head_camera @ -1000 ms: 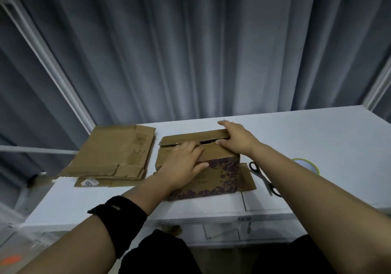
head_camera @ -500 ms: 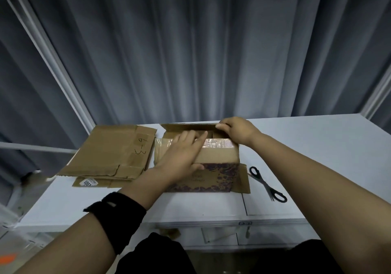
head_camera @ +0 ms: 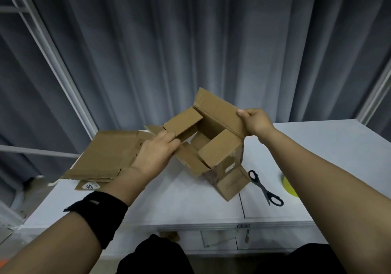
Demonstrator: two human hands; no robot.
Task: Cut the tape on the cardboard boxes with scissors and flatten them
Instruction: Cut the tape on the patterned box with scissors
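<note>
A brown cardboard box [head_camera: 213,144] with its flaps spread open is lifted and tilted above the white table [head_camera: 190,201]. My left hand [head_camera: 157,152] grips the box's near left flap. My right hand [head_camera: 255,121] pinches the far right flap's edge. The box's lower corner hangs near the table surface, a handle slot showing in its side. Black-handled scissors [head_camera: 265,188] lie on the table just right of the box, untouched.
Flattened cardboard pieces [head_camera: 108,157] are stacked at the table's left, one with a white label. A yellow-green round thing [head_camera: 288,186] peeks out from behind my right forearm. Grey curtains hang behind, with a white frame post on the left.
The box was resting on the table with both hands at its top flaps; now the flaps are spread open and the box is raised and tilted in both hands.
</note>
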